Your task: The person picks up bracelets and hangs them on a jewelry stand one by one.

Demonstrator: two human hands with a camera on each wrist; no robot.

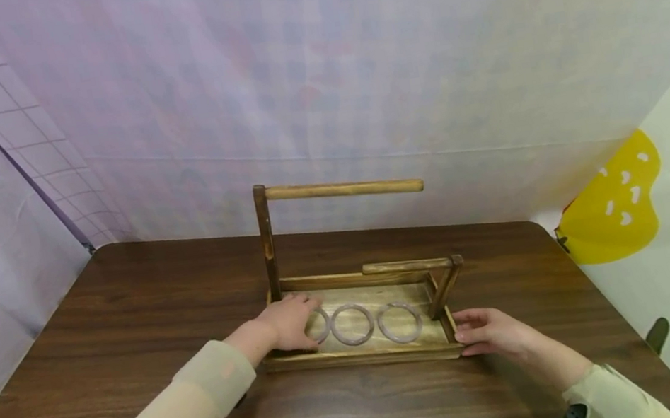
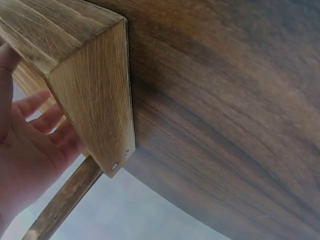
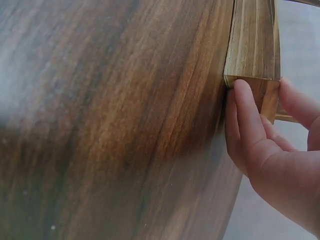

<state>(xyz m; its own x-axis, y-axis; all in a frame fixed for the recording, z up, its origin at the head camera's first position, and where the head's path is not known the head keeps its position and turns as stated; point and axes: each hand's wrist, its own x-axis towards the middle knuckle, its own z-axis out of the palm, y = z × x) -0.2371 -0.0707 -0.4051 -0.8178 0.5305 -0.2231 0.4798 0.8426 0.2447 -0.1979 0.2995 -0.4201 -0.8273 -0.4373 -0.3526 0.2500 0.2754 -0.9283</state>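
A wooden display rack has a shallow tray base (image 1: pixel 362 357). Three pale, translucent bangles lie in a row on its floor: a right one (image 1: pixel 397 304), a middle one (image 1: pixel 350 306) and a left one (image 1: pixel 328 323), partly covered by my left hand (image 1: pixel 290 324). That hand reaches over the tray's left end, fingers spread and extended at the left bangle. In the left wrist view the tray wall (image 2: pixel 95 95) hides part of the fingers. At the opposite end, my right hand (image 1: pixel 496 335) grips the tray's front right corner, thumb on the rim and fingers against the outer side.
From the tray's left end rises a tall post (image 1: pixel 267 243) with a horizontal bar (image 1: pixel 345 188). A shorter post (image 1: pixel 447 287) with a lower bar (image 1: pixel 404 266) stands at the right end. The brown table (image 1: pixel 164 319) meets a pale curtain (image 1: pixel 319 97) behind.
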